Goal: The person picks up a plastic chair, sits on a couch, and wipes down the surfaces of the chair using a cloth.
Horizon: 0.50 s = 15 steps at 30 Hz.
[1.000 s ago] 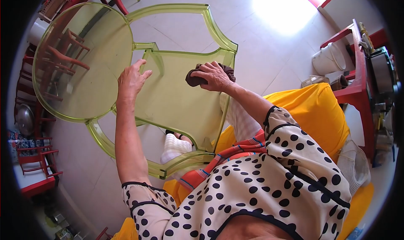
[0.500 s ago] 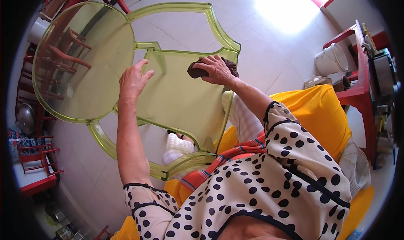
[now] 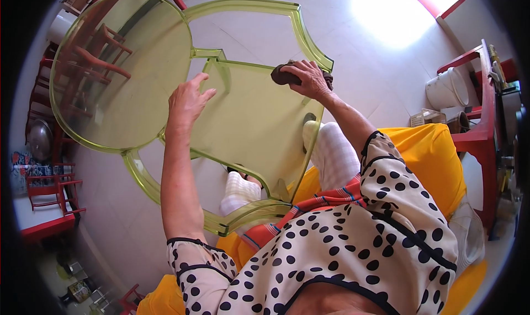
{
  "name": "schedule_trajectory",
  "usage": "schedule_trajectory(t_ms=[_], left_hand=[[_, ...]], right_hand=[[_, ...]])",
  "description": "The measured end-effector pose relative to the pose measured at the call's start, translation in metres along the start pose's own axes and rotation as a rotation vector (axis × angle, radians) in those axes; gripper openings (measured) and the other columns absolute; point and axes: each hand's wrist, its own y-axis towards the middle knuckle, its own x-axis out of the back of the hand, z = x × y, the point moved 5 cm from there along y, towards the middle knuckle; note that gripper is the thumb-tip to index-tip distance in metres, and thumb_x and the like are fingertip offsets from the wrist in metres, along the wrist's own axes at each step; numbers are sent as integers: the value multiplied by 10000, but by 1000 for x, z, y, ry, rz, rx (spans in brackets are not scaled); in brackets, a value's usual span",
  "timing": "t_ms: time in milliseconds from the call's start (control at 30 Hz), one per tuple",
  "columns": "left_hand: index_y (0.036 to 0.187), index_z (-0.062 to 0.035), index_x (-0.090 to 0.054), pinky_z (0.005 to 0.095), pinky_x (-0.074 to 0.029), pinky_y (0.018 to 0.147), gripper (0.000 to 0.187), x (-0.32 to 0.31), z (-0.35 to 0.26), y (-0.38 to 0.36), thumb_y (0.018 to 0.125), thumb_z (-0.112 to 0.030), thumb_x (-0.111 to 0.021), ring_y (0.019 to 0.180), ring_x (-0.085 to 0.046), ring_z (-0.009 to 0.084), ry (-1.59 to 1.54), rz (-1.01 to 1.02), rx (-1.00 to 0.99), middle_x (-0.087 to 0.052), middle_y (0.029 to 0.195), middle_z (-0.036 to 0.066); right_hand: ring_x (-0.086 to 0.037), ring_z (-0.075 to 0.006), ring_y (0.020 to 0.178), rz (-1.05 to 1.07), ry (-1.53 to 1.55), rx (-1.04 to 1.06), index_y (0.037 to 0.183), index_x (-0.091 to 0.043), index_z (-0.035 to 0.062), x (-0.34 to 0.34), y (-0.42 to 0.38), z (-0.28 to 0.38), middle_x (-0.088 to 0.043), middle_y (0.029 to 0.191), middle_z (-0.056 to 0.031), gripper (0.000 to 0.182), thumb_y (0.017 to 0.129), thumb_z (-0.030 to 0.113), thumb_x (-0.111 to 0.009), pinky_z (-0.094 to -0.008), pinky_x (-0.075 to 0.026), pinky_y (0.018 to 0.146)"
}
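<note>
A see-through green chair [image 3: 259,116] with a large oval back fills the space in front of me, its back towards the left. My right hand [image 3: 310,79] is closed over a bunched dark brown cloth [image 3: 284,75], pressed down at the far right corner of the seat where the armrest meets it. Fingers apart, my left hand [image 3: 189,101] hovers over the gap between the oval back and the seat and holds nothing. An orange-red striped cloth [image 3: 326,196] lies across my lap.
To the right, a white bucket [image 3: 446,89] and a small basket [image 3: 428,117] stand beside a red table [image 3: 480,138]. Yellow fabric [image 3: 419,155] covers something at my right side. Red chairs [image 3: 49,193] and a round metal lid [image 3: 40,140] are at the left.
The whole view has shifted, so the chair appears further right. My right hand has slid the cloth slightly towards the seat's far right corner. My left hand stays open near the chair back.
</note>
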Motion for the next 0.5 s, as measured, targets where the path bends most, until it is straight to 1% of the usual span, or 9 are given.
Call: schedule_trajectory(t_ms=[167,300,400,500], left_hand=[[1233,-150,-630,411,-491,678,448,-3,0,0,822,-292,-739,662,-629,270,17,22,9,-617,664,102],[1229,-150,-630,411,-495,690,437,-2,-1,-1,829,-296,-730,673,-633,274,16,14,1,-620,670,105],[1219,-127,-621,465,-522,817,445,3,-4,-1,837,-331,-726,920,-668,367,23,99,73,-705,918,180],[1214,-126,-623,462,-525,819,445,4,-3,-1,836,-334,-728,922,-668,364,29,85,71,-703,928,182]], right_hand=[[-571,-223,1025,-46,0,-59,1203,-618,235,0,3,-17,-611,1070,-24,516,698,183,-708,-382,-421,865],[-573,-230,1019,-69,18,-50,1191,-627,232,0,3,-17,-614,1061,-20,504,697,173,-700,-386,-424,866],[-576,-236,1013,-72,15,-54,1186,-629,230,0,3,-17,-615,1053,-20,499,696,170,-700,-387,-425,868],[-576,-241,1012,-72,6,-52,1185,-628,227,1,4,-15,-613,1043,-26,502,692,167,-702,-389,-425,868]])
